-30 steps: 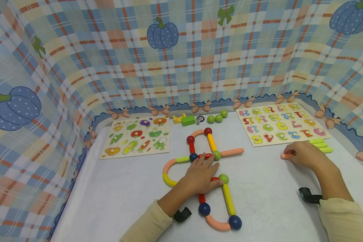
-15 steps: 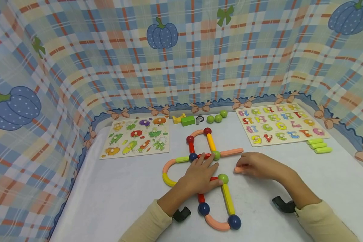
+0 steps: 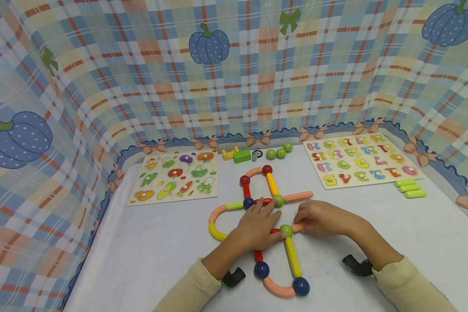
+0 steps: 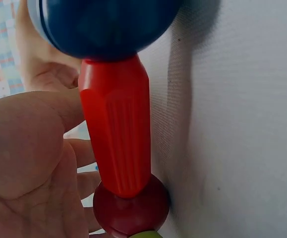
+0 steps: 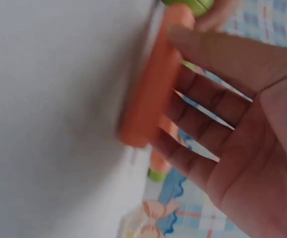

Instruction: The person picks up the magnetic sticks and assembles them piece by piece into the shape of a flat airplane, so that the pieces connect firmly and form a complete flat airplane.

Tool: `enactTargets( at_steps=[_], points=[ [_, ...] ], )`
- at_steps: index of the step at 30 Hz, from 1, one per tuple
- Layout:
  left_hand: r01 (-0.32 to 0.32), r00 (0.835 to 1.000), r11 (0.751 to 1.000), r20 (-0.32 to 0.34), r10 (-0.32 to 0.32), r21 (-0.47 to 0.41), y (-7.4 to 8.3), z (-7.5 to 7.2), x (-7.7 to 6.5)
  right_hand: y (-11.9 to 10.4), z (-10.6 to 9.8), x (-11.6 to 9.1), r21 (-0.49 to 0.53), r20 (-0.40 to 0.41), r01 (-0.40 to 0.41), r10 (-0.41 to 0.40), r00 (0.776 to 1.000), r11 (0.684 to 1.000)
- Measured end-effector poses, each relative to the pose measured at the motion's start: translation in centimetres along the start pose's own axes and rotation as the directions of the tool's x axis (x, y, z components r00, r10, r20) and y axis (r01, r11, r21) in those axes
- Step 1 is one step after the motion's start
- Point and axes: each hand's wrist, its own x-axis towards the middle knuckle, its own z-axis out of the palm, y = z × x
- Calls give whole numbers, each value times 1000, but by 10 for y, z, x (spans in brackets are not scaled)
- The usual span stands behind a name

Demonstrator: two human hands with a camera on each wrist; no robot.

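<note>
A figure of coloured rods and balls lies flat on the white table. My left hand (image 3: 257,225) rests over its middle with spread fingers, the thumb at the lower green ball (image 3: 286,231). In the left wrist view a red rod (image 4: 118,129) joins a blue ball (image 4: 106,25) and a dark red ball (image 4: 131,206) beside the palm. My right hand (image 3: 325,218) pinches a salmon-coloured straight rod (image 5: 155,89) between thumb and fingers. One end of that rod meets the lower green ball. Another salmon rod (image 3: 298,196) sticks out from the upper green ball (image 3: 278,200).
A vegetable puzzle board (image 3: 175,178) lies at the back left, a number puzzle board (image 3: 361,162) at the back right. Several light green rods (image 3: 409,188) lie beside the latter. Small green balls (image 3: 281,153) and a green block (image 3: 242,156) stand near the plaid curtain (image 3: 234,99).
My right hand has carried the salmon rod leftward from beside the light green rods to the lower green ball. The left hand has stayed on the figure.
</note>
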Motion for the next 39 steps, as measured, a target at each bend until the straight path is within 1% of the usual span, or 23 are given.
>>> enactTargets(
  at_steps=[3, 5, 7, 10, 13, 15, 17, 19, 23, 25, 28, 32, 34, 36, 39],
  points=[
    [-3, 1000, 1000, -3, 3, -12, -1, 1, -1, 13, -18, 8, 58, -14, -20, 21, 1000, 998],
    [-5, 1000, 1000, -2, 5, -21, -1, 2, -1, 26, -35, 22, 59, -57, -22, 25, 998, 998],
    [-6, 1000, 1000, 1, 6, -28, -1, 3, -1, 40, -50, 44, 23, -110, -26, 28, 994, 999],
    [-6, 1000, 1000, 7, 6, -30, -1, 3, -2, 58, -64, 85, -47, -154, -84, 76, 985, 995],
    [-10, 1000, 999, 9, 10, -33, 0, 3, -3, 71, -68, 127, -105, -161, -142, 124, 979, 984],
    [-17, 1000, 999, 11, 17, -37, 1, 3, -3, 76, -67, 149, -146, -154, -170, 147, 977, 975],
    [-28, 1000, 999, 5, 28, -43, 1, 4, -3, 80, -64, 164, -180, -147, -203, 178, 973, 962],
    [-39, 999, 998, -3, 39, -45, 2, 5, -2, 83, -60, 174, -200, -145, -240, 213, 966, 950],
    [-51, 999, 998, -16, 51, -41, 4, 4, -2, 81, -57, 178, -203, -156, -301, 272, 950, 932],
    [-47, 999, 998, -13, 47, -43, 3, 3, -2, 80, -57, 177, -198, -162, -302, 272, 948, 933],
    [-39, 999, 998, -5, 39, -49, 2, 2, -2, 80, -56, 175, -190, -154, -284, 257, 954, 940],
    [-38, 999, 997, -6, 38, -61, 1, 1, -3, 81, -52, 169, -178, -99, -252, 238, 966, 951],
    [-41, 999, 997, -8, 41, -63, 1, 2, -3, 80, -52, 161, -177, -67, -231, 223, 973, 957],
    [-40, 999, 997, -9, 40, -66, 1, 2, -3, 78, -55, 148, -165, -46, -205, 200, 979, 965],
    [-36, 999, 997, -6, 35, -65, 1, 3, -2, 74, -61, 116, -89, -16, -177, 176, 984, 980]
  ],
)
